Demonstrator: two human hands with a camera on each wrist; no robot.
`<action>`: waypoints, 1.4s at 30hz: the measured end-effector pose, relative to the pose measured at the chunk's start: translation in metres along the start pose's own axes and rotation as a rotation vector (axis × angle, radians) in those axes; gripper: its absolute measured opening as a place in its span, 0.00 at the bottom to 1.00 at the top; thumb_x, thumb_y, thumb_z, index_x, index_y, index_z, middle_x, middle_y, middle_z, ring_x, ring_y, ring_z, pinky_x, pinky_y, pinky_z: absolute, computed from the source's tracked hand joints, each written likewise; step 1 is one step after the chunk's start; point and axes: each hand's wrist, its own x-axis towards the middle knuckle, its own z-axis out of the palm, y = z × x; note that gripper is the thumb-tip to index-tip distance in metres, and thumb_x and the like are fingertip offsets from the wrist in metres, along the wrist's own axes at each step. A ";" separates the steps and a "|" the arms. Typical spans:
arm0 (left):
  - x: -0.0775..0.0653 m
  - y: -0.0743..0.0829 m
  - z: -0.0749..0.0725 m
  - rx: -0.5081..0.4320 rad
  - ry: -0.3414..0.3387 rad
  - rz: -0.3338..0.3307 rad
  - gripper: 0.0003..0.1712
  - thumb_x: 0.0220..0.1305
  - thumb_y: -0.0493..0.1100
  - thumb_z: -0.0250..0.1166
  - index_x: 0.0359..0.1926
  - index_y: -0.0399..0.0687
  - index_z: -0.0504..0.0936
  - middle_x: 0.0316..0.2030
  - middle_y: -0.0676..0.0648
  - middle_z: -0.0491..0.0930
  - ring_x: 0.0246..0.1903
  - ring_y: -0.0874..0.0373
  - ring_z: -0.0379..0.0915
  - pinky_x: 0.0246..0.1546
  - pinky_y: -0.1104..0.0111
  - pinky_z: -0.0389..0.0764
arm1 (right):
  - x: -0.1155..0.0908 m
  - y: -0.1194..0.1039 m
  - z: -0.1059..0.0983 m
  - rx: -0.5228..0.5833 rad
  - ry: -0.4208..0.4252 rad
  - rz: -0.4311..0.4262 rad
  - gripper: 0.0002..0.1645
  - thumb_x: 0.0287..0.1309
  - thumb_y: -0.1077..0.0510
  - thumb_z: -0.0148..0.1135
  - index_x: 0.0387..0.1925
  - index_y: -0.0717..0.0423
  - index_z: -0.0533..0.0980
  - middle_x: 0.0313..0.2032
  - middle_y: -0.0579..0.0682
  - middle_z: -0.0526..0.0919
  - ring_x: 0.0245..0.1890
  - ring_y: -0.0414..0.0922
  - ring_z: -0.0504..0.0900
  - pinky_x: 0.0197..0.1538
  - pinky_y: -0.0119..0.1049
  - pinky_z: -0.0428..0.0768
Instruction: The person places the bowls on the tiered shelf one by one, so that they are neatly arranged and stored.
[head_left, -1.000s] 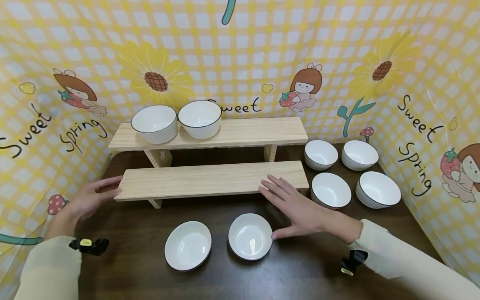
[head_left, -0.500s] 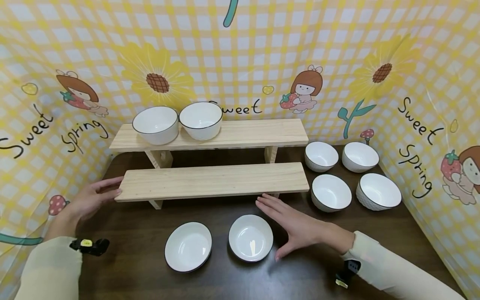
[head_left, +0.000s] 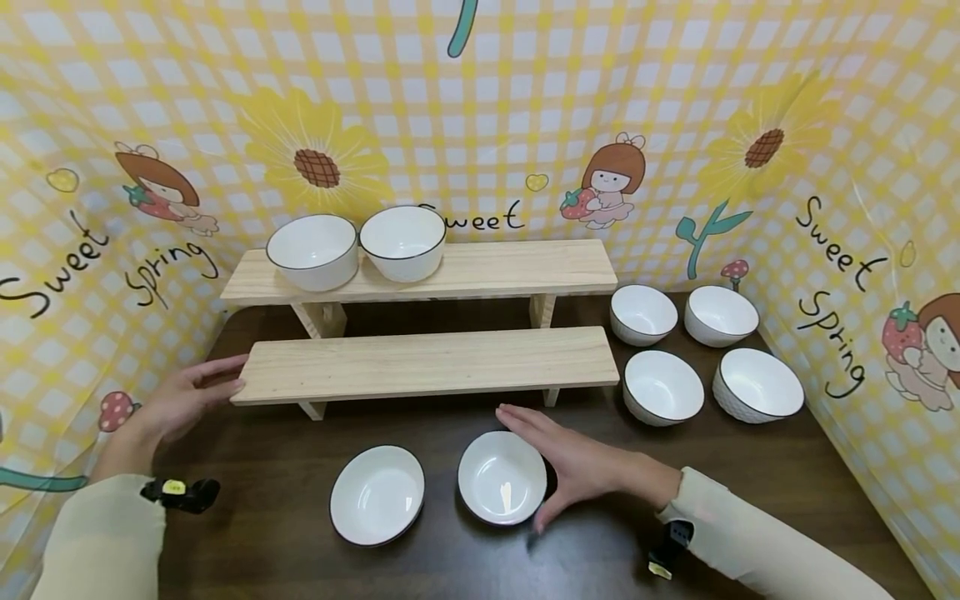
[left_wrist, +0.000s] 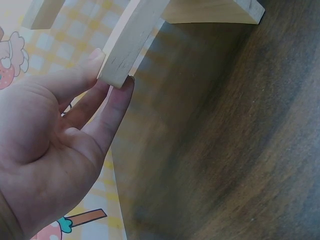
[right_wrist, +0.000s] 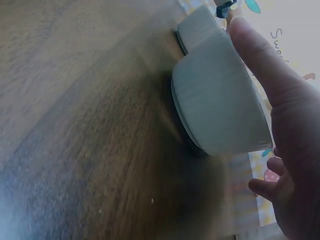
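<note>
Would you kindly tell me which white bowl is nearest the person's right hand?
It is the right bowl of the front pair on the dark table; the right hand spreads beside it, while all the others stand farther away.

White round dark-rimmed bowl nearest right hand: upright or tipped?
Upright: head view looks into the white bowl; right wrist view shows its base on the brown wood-grain table.

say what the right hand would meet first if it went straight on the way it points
Probably the dark-rimmed white bowl nearest the right hand; whether the two already touch is unclear.
</note>
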 end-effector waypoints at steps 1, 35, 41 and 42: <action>0.000 0.000 0.000 0.000 -0.001 -0.002 0.45 0.73 0.55 0.62 0.78 0.35 0.56 0.73 0.25 0.55 0.44 0.83 0.70 0.44 0.81 0.77 | 0.001 0.001 0.001 0.000 0.000 -0.003 0.87 0.30 0.36 0.87 0.82 0.48 0.40 0.80 0.55 0.44 0.78 0.53 0.50 0.72 0.52 0.64; 0.002 -0.002 0.000 -0.024 -0.012 -0.023 0.45 0.73 0.56 0.62 0.78 0.37 0.56 0.73 0.25 0.56 0.45 0.80 0.73 0.44 0.79 0.77 | 0.013 0.004 0.018 -0.046 -0.010 -0.048 0.79 0.35 0.37 0.86 0.79 0.63 0.49 0.71 0.55 0.59 0.67 0.48 0.68 0.69 0.41 0.70; 0.000 0.000 0.001 -0.031 -0.012 -0.013 0.44 0.74 0.55 0.62 0.78 0.36 0.55 0.73 0.25 0.56 0.45 0.80 0.73 0.45 0.77 0.78 | 0.015 0.004 0.017 -0.034 -0.007 -0.049 0.78 0.35 0.38 0.86 0.78 0.63 0.50 0.71 0.55 0.60 0.67 0.48 0.68 0.69 0.41 0.70; 0.000 0.000 0.001 -0.032 -0.014 -0.012 0.44 0.74 0.55 0.62 0.78 0.36 0.55 0.73 0.24 0.55 0.45 0.80 0.72 0.45 0.78 0.78 | 0.015 0.004 0.017 -0.034 -0.008 -0.045 0.78 0.35 0.38 0.86 0.78 0.63 0.51 0.71 0.55 0.60 0.67 0.48 0.68 0.69 0.41 0.70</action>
